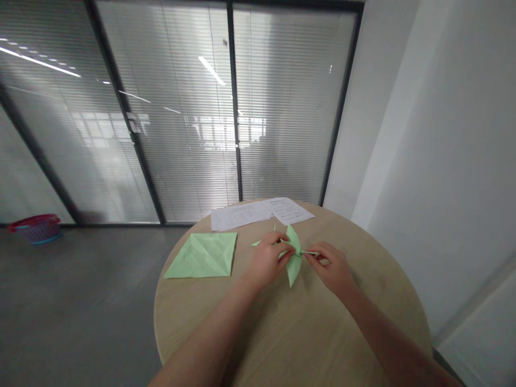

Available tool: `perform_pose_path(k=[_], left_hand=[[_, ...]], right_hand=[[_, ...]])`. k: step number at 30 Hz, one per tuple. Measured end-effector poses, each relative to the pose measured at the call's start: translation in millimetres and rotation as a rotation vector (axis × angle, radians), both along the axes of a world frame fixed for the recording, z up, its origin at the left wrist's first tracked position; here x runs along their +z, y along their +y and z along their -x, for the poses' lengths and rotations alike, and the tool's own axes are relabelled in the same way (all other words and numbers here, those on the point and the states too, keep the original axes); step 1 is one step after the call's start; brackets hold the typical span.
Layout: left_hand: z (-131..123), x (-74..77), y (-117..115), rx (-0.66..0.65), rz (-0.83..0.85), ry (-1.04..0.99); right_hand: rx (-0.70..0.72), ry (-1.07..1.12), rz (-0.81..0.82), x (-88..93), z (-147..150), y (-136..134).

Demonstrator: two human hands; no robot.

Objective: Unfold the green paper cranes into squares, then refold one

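A light-green folded paper piece (pixel 295 271) with pointed, petal-like flaps is held just above the round table, between my hands. My left hand (pixel 268 259) pinches it near the middle from the left, and its fingers hide part of the folds. From the right, my right hand (pixel 331 266) grips a thin green end of the same piece between thumb and fingers. More narrow green tips poke out beyond my left hand. To the left a creased sheet of green paper (pixel 205 255) lies flat, with nothing touching it.
Printed white sheets (pixel 242 216) lie at the far edge of the round wooden table (pixel 298 338). Behind it stands a glass partition with blinds (pixel 189 161). A white wall (pixel 435 177) rises at right. On the floor at left sits a red-rimmed basket (pixel 38 230).
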State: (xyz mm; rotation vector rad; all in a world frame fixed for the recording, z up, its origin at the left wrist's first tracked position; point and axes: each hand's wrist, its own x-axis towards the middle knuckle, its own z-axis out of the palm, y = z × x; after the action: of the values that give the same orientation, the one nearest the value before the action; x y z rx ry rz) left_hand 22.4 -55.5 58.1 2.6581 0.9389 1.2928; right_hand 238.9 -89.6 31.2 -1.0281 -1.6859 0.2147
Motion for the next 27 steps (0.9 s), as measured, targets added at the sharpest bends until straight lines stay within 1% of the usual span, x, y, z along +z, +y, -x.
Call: perform_pose_path(k=[4,8,11,14,18,21,24,27], left_hand=[[-2,0.5,-4,-0.025,0.016,0.023],[-4,4.8,-7,-0.009,0.035,0.074],[-3,8.3,-7,-0.027,0.088,-0.014],[-1,11.2,-6,-0.071,0.177,-0.188],[1,12.9,0,-0.121,0.344,-0.459],[1,12.1,7,-0.226,0.547,-0.672],[-2,10.4,9,-0.314,0.806,-0.856],[-6,7.4,8,-0.294,0.981,-1.006]], right_hand=[[0.025,-0.038,-0.013,-1.2,1,-1],[0.034,-0.051,-0.029,1.0,4,-4],[0.018,0.017,-0.002,1.0,3,-3],[0.001,0.139,0.057,-3.2,-1,3],[0.041,0.254,0.163,-10.9,-9,13],[0.093,0.288,0.251,-14.8,-11,18],[0.136,0.24,0.304,-17.3,-9,19],[0.158,0.155,0.259,-17.6,-6,16]])
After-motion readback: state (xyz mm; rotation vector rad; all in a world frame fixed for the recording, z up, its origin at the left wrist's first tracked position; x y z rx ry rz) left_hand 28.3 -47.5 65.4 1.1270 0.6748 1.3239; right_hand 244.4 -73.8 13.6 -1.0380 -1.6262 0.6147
